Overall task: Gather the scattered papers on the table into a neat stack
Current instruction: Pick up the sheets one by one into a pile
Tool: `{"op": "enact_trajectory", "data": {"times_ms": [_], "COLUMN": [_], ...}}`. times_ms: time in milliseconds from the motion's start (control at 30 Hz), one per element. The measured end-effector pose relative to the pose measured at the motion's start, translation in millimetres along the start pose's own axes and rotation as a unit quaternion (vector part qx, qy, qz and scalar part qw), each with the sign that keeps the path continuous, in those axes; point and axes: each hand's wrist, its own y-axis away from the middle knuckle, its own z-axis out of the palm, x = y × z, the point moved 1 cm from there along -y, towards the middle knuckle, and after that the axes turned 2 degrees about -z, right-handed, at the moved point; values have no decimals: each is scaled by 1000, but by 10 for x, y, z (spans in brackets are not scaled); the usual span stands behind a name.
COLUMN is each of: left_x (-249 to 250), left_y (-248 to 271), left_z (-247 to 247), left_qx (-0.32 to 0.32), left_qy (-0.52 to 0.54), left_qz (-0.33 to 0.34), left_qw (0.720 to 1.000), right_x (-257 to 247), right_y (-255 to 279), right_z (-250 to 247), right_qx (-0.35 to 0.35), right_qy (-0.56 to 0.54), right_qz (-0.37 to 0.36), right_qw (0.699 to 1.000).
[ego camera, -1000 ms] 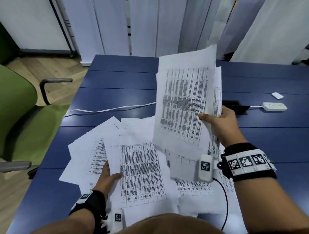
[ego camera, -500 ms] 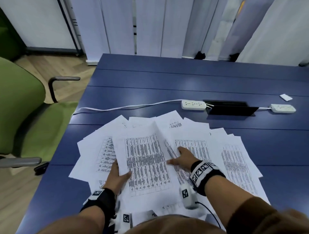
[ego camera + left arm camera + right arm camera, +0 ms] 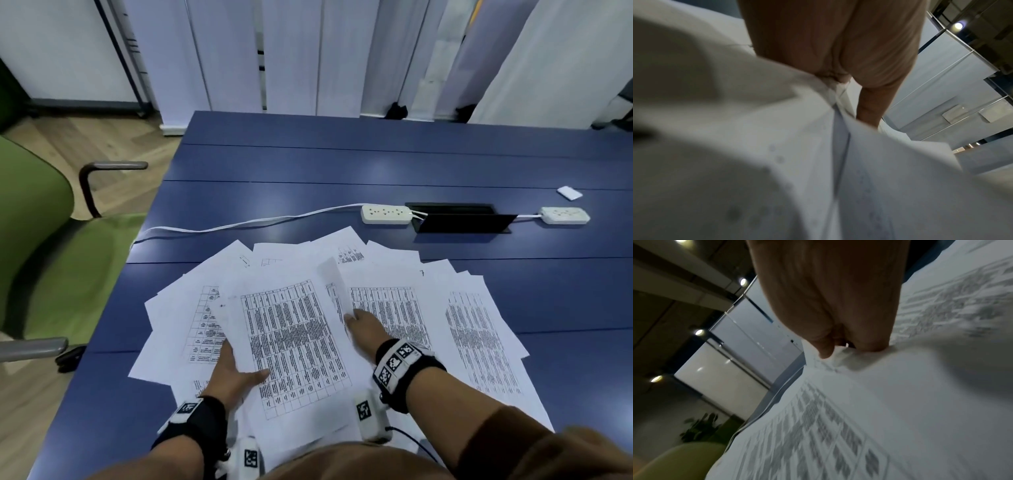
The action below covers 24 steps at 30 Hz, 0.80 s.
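Observation:
Several printed sheets (image 3: 479, 342) lie fanned out and overlapping on the near part of the blue table (image 3: 342, 164). My left hand (image 3: 239, 371) grips the left edge of the top sheet (image 3: 294, 342), thumb lying on the print; its other fingers are hidden under the paper. In the left wrist view the thumb (image 3: 867, 112) presses on white paper (image 3: 890, 178). My right hand (image 3: 359, 322) pinches the edge of a sheet in the middle of the pile, and a strip of it (image 3: 334, 284) curls upward. The right wrist view shows the right hand (image 3: 836, 348) with thumb and fingers closed on that edge.
Two white power strips (image 3: 386, 214) (image 3: 565, 215) flank a black cable box (image 3: 462, 222) beyond the papers. A white cable (image 3: 239, 224) runs off the left edge. A small white card (image 3: 569, 192) lies far right. A green chair (image 3: 51, 257) stands to the left.
My right hand brought the raised sheets down onto the pile, then pinched a sheet's edge, which now lifts. My left hand stayed on the pile's left side.

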Motion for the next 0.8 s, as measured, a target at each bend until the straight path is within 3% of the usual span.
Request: {"op": "enact_trajectory", "data": {"times_ms": [67,167,233,300,433,533,800], "left_x": [-52,-93,-71,-32,-7,-2,-10], "left_y": [-32,-66,-69,-59,-37,-27,-22], "left_z": [-43,-95,-68,-20,-12,-17,-22], "left_qx": [-1,1,1,-3,8,0,10], "left_qy": [-17,-31,-21,-2,2,5,-7], "left_qz": [-7,-25,-24,-14,-1,2,-9], "left_qw": [1000,999,999,1000,1000,1000,1000], "right_x": [56,350,566,723,871,799,233], "right_y": [-55,-17,109,185,78,48,220], "right_z": [-262,-830,-1126,-1268,-1201,-1126,-1634], "right_qx": [88,234,244,228,165,105,284], "right_qy": [-5,98,138,117,-111,-121,-54], "right_qz": [20,173,280,302,173,115,-7], "right_qw": [996,952,918,918,965,980,957]}}
